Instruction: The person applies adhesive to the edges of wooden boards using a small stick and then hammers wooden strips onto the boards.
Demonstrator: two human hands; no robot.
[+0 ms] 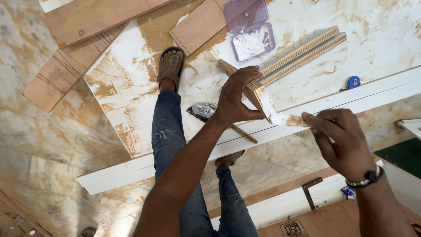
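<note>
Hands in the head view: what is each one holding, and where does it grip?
The left hand grips a tan plywood piece around its middle. The right hand pinches one end of a small glue-smeared wooden stick.

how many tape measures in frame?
1: a blue tape measure on the white board, right of the stacked plywood strips. Others could be hidden under boards.

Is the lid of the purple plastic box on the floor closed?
No, the purple plastic box lies open, its lid folded back, showing white paste inside.
</note>
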